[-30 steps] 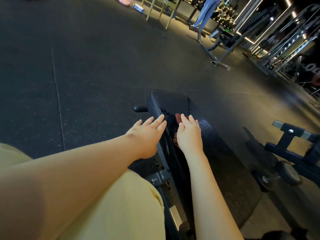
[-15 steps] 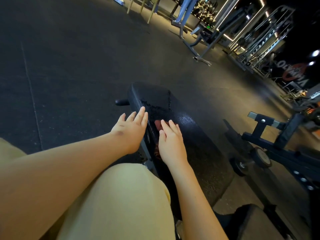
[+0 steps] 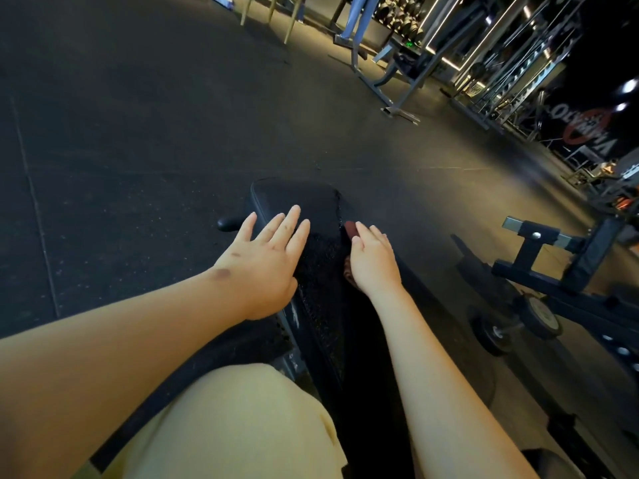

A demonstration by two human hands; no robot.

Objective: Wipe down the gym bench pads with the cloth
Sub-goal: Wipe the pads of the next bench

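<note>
The reddish-brown cloth (image 3: 351, 228) lies on the black pad (image 3: 297, 197) of the counter, almost wholly covered by the right hand (image 3: 374, 261). Only a tip beyond the fingertips and a sliver under the heel of the palm show, so its shape and folds cannot be made out. The right hand presses flat on it, fingers straight and close together. Just beside it, the left hand (image 3: 262, 264) rests flat on the pad's left edge, fingers spread and holding nothing. Between the hands the pad looks beaded and shiny. Nearer than the wrists, the counter is hidden by the forearms and a yellow garment (image 3: 242, 426). A dark knob (image 3: 228, 223) juts out left of the left hand. Well right of the right hand stands a wheeled black frame (image 3: 539, 316), cut off at the edge. The rubber floor (image 3: 138, 133) runs beyond the fingertips to blurred racks.
</note>
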